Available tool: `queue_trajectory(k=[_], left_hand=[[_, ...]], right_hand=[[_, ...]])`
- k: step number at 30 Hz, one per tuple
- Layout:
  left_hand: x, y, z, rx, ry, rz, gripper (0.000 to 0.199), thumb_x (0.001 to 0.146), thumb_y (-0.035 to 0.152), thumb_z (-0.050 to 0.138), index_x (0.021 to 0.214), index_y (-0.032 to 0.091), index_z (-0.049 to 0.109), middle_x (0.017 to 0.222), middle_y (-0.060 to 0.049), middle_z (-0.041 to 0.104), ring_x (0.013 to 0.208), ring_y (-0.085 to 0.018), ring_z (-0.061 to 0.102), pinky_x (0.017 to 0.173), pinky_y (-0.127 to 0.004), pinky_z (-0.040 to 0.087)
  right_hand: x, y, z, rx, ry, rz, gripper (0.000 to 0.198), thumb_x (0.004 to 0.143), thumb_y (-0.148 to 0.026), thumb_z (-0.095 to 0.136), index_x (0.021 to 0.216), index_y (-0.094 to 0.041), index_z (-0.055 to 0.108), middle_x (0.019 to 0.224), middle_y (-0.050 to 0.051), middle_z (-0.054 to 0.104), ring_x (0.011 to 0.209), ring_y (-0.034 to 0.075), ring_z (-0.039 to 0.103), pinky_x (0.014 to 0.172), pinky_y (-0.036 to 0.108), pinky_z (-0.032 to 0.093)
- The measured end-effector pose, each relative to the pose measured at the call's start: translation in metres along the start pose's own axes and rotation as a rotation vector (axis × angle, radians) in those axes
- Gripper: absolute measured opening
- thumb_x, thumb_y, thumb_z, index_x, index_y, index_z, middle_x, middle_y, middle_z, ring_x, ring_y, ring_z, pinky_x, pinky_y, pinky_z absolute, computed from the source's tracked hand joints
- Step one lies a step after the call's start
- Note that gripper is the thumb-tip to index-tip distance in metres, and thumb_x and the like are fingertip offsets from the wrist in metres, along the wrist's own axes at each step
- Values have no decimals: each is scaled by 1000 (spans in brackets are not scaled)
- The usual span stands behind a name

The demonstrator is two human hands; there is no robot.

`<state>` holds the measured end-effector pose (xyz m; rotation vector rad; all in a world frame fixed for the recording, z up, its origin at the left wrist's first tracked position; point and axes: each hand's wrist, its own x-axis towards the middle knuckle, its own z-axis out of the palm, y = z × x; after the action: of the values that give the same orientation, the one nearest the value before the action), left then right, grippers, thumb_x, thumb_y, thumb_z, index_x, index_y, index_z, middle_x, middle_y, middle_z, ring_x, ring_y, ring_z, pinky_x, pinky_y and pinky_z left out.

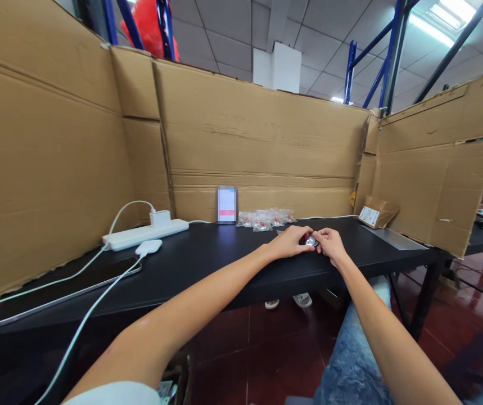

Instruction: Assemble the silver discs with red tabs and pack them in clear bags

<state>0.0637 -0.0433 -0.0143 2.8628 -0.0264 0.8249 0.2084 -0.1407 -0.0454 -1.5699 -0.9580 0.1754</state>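
Both hands meet over the front part of the black table, around a small shiny silver round piece (pixel 310 240) with a bit of red on it; its exact kind is too small to make out. My left hand (pixel 288 241) grips it from the left, fingers curled around its side. Thumb and fingertips of my right hand (pixel 328 244) are pinched together at its right edge. Just behind my left hand lie several clear plastic bags (pixel 262 219), each with small red and silver pieces inside.
A phone (pixel 226 205) stands against the cardboard wall (pixel 262 135). To the left are a white power strip (pixel 148 234), a white charger puck (pixel 149 247), cables and a dark tablet (pixel 68 289). A crumpled cardboard packet (pixel 377 212) rests at the right by a flat grey sheet (pixel 395 238).
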Motion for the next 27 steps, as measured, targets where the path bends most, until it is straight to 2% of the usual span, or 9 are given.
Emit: queue_trajectory(k=[3, 5, 8, 10, 14, 17, 21, 23, 27], left_hand=[[3, -6, 1, -125, 63, -109, 35, 82, 42, 62, 104, 16, 60, 85, -5, 66, 72, -16, 61, 68, -27, 45], [6, -12, 4, -330, 109, -296, 29, 88, 42, 53, 98, 16, 57, 84, -5, 66, 60, -13, 59, 59, -26, 44], [11, -20, 6, -748, 148, -597, 27, 96, 38, 36, 95, 15, 50, 83, -7, 66, 49, -10, 56, 48, -23, 41], [12, -23, 5, -983, 180, -684, 28, 98, 36, 31, 94, 14, 50, 81, -8, 67, 48, -10, 55, 47, -22, 41], [10, -20, 2, -1247, 154, -717, 34, 99, 36, 28, 92, 13, 53, 85, -13, 69, 52, -11, 58, 51, -23, 43], [9, -17, 1, -1314, 91, -753, 36, 100, 35, 25, 96, 14, 53, 87, -14, 69, 54, -13, 60, 53, -25, 44], [8, -13, 3, -1346, 33, -694, 27, 97, 29, 32, 104, 14, 54, 75, -9, 66, 54, -15, 61, 54, -26, 46], [7, -11, 4, -1354, -8, -626, 25, 94, 27, 40, 113, 16, 53, 73, -6, 65, 56, -15, 62, 57, -27, 48], [5, -7, 4, -1346, -64, -508, 34, 93, 29, 47, 125, 19, 48, 78, -5, 65, 59, -15, 64, 62, -29, 50]], right_hand=[[1, 0, -5, -150, 150, 38, 15, 79, -32, 59, 73, -18, 60, 59, 5, 65, 53, 17, 62, 52, 24, 44], [1, -2, -8, -249, 230, 69, 13, 77, -29, 60, 70, -19, 62, 69, 9, 68, 68, 22, 66, 60, 28, 45], [-1, -5, -8, -430, 226, 100, 11, 76, -30, 63, 72, -20, 65, 81, 12, 68, 80, 26, 66, 65, 31, 46], [-3, -9, -6, -562, 178, 102, 10, 76, -30, 63, 77, -20, 67, 85, 13, 68, 82, 26, 66, 65, 32, 46], [-10, -17, -3, -726, 175, 6, 15, 78, -30, 63, 87, -18, 68, 93, 16, 64, 86, 28, 64, 65, 33, 45], [-17, -23, -1, -792, 237, -221, 19, 84, -30, 58, 95, -18, 66, 100, 15, 59, 91, 26, 60, 66, 31, 43], [-25, -29, 1, -746, 8, -532, 22, 91, -31, 51, 108, -23, 62, 101, 7, 57, 82, 17, 59, 66, 25, 40], [-26, -29, 1, -729, -85, -574, 21, 91, -31, 52, 109, -24, 62, 102, 6, 57, 80, 16, 59, 66, 24, 40], [-25, -29, 0, -670, -126, -611, 19, 91, -26, 54, 108, -23, 62, 111, 7, 59, 89, 17, 60, 75, 24, 42]])
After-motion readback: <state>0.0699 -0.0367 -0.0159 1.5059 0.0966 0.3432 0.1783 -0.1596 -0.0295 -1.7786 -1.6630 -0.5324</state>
